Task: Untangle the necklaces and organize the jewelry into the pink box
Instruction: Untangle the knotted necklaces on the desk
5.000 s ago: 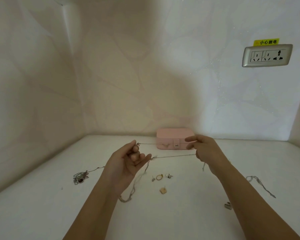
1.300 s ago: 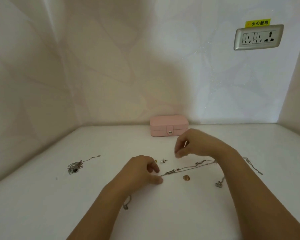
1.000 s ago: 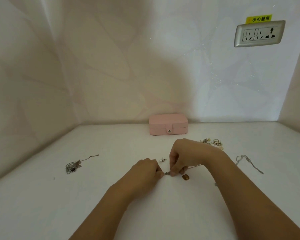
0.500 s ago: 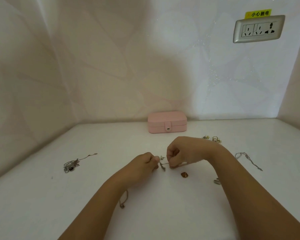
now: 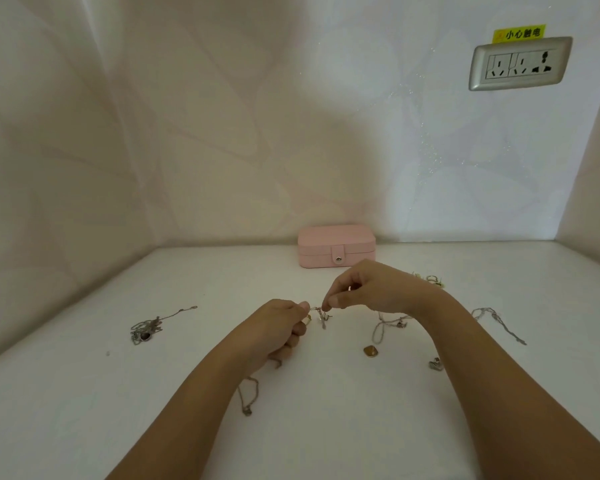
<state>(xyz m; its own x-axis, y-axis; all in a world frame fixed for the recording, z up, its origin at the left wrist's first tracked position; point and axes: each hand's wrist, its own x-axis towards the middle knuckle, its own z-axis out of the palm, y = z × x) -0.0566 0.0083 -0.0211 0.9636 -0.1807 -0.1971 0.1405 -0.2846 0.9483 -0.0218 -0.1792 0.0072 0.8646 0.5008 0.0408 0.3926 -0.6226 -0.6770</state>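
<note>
One view, head-worn and wide-angle. We look forward and down across the white tabletop (image 5: 84, 410), from above its near side toward the far edge, where the pink box (image 5: 336, 245) sits against the back wall (image 5: 257, 150). Both forearms enter from the bottom of frame. The left hand (image 5: 274, 329) and right hand (image 5: 374, 289) are close to the lens, mid-tabletop, and the necklace (image 5: 321, 313) pinched between them falls near frame centre. The left wall (image 5: 32, 202) fills the left side. The wall socket (image 5: 520, 64) sits top right. We see the tabletop's far left and far right corners.
</note>
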